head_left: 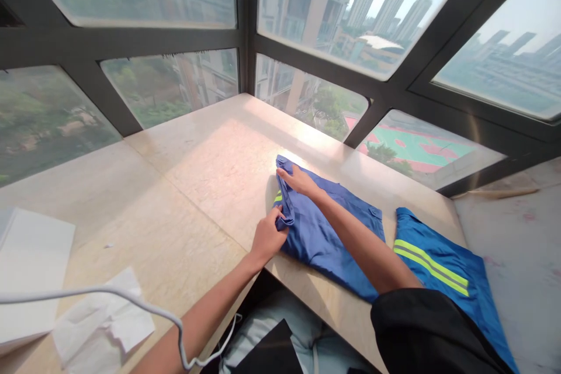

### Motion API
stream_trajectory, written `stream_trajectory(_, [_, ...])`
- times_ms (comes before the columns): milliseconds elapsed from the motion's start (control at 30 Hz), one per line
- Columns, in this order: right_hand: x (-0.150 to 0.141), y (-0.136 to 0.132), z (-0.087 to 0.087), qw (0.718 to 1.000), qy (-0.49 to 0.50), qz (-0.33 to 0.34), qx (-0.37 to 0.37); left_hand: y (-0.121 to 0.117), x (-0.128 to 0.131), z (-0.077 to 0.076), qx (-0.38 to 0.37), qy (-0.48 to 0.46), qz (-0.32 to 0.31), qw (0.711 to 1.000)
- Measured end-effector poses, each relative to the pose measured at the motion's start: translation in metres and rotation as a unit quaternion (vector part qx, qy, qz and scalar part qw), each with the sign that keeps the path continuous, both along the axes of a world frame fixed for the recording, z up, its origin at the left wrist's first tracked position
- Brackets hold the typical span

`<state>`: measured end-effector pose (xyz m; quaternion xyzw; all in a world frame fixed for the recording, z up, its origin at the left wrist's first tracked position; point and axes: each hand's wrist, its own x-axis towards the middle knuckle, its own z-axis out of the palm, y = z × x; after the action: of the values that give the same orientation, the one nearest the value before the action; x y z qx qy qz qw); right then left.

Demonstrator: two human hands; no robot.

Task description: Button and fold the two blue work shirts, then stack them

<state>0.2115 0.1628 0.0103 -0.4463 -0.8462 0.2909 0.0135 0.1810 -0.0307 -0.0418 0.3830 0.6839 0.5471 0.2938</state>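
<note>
A folded blue work garment [326,223] lies on the pale stone-look ledge, with a small piece of yellow-green reflective stripe showing at its left edge. My left hand [269,235] grips its near left corner, fingers curled round the bunched cloth. At the far left corner, my right hand [300,180] has its thumb and fingers on the fabric edge, which is lifted and folding over between both hands. Some of the right fingers are hidden behind the palm. To the right rests another folded blue garment [442,266] with yellow-green and grey reflective bands, apart from my hands.
Dark window frames [385,93] border the ledge [188,169] on its far sides. On the left are a white box-like object [35,269] and crumpled tissue [103,321]. A white cable [144,307] crosses above them. Below the ledge, pale fabric [263,327] shows in a dark gap.
</note>
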Motion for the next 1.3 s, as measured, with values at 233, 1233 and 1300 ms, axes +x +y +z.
stream_trajectory(233, [0.009,0.01,-0.003,0.989,0.014,-0.043,-0.143,0.001,0.022,-0.009,0.036,0.194,-0.097,0.976])
stream_trajectory(1233, [0.09,0.009,0.07,0.873,0.38,-0.146,-0.27,-0.009,0.049,0.096,0.261,0.061,-0.055,0.962])
stream_trajectory(1300, [0.107,0.017,0.07,0.884,0.366,-0.15,-0.251,0.002,0.059,0.094,0.268,0.144,-0.117,0.945])
